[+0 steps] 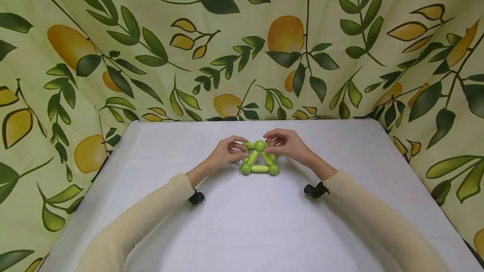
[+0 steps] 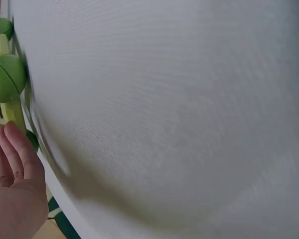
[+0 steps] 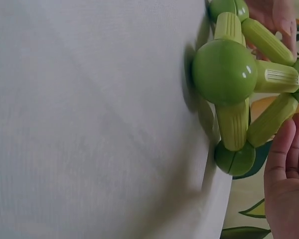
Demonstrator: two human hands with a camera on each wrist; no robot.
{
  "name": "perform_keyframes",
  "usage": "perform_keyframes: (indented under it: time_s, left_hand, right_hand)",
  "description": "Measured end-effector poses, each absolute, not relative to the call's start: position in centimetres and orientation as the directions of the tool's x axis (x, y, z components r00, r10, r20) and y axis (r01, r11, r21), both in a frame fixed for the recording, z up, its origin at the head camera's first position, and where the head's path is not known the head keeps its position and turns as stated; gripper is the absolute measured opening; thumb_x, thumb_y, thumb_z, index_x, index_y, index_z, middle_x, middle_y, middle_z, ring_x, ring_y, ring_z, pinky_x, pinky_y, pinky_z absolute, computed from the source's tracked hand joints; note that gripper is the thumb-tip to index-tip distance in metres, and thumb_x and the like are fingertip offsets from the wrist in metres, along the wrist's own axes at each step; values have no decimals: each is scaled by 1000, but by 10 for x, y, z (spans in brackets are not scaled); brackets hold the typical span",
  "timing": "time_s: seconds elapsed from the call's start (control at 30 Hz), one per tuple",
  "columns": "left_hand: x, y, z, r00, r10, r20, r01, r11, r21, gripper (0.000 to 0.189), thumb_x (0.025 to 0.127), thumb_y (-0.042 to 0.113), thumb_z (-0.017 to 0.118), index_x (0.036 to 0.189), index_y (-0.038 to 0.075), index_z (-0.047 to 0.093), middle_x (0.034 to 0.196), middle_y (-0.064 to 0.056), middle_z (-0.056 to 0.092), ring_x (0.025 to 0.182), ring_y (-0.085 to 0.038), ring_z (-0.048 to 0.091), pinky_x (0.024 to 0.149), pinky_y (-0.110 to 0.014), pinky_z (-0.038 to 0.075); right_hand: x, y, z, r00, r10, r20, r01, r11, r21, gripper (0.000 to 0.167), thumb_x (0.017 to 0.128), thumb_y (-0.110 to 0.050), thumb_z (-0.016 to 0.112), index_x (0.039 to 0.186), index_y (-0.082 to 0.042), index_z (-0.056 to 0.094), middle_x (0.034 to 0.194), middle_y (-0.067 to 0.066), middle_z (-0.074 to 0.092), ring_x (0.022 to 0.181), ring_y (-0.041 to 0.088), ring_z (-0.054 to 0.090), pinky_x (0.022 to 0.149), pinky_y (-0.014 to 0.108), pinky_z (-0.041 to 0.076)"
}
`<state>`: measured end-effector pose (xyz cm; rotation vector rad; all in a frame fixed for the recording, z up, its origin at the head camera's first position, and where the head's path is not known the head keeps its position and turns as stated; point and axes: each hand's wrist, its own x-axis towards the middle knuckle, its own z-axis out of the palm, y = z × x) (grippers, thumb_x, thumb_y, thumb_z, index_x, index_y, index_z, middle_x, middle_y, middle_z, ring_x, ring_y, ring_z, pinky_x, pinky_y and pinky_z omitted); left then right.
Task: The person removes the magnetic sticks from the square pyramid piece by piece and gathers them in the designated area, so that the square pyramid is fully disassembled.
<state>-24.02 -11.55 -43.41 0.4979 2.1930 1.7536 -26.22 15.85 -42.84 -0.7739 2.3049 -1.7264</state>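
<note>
Left hand [image 1: 224,152] and right hand [image 1: 290,143] flank model [image 1: 253,157]; cannot tell whether either pinches or merely touches. Uneven sideways pressure could unseat rods [image 1: 266,158] from the top ball [image 1: 259,145] between them.

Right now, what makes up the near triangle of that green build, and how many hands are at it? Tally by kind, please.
Glossy green balls: 3
Ridged yellow-green rods: 3
Bare left hand and bare right hand: 2
Total: 8
Anything partly hidden behind that triangle is left out.
</note>
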Motion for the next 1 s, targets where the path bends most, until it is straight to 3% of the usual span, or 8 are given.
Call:
perform_keyframes:
  time_s: [0.33, 0.6, 1.0]
  left_hand:
    - [-241, -106, -440, -902, 430, -30, 62, 199, 978, 44, 92, 2, 75, 133, 2, 59, 115, -20, 69, 93, -21, 70, 75, -34, 58]
    - [-241, -102, -440, -909, 414, -48, 38, 198, 980, 40, 93, 2, 75, 130, 1, 60, 112, -17, 71, 92, -19, 69, 73, -32, 58]
    - [-244, -102, -437, -893, 448, -51, 45, 201, 978, 47, 92, 5, 77, 135, 3, 59, 113, -15, 71, 96, -20, 69, 77, -35, 57]
  right_hand:
    - [-260, 149, -432, -859, -482, 173, -274, 148, -950, 42, 85, 0, 82, 122, 8, 65, 112, 16, 67, 92, 28, 66, 76, 27, 55]
    - [-260, 148, -435, -867, -473, 159, -249, 134, -959, 35, 85, 0, 82, 118, 3, 70, 109, 14, 70, 89, 26, 65, 72, 25, 53]
    - [-264, 146, -435, -850, -502, 158, -278, 174, -945, 40, 82, -3, 85, 120, -2, 71, 110, 12, 69, 86, 25, 60, 70, 25, 47]
